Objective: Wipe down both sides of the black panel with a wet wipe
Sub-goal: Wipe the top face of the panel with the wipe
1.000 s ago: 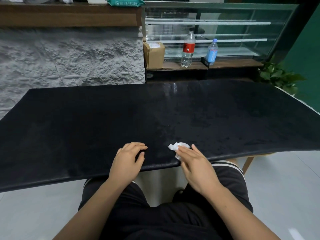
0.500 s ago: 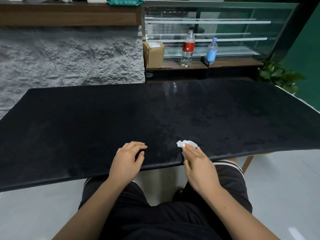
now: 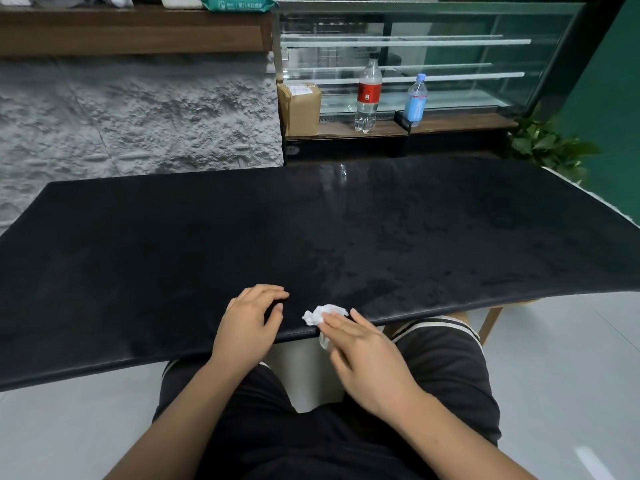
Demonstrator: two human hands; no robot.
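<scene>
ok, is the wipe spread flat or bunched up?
Bunched up: the wet wipe is a crumpled white wad, pressed under the right hand at the near edge of the black panel.

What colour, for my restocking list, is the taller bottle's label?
Red; the taller bottle shows it in the head view.

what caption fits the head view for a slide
The right hand presses a wipe on the near edge of the panel; the left hand rests beside it.
</scene>
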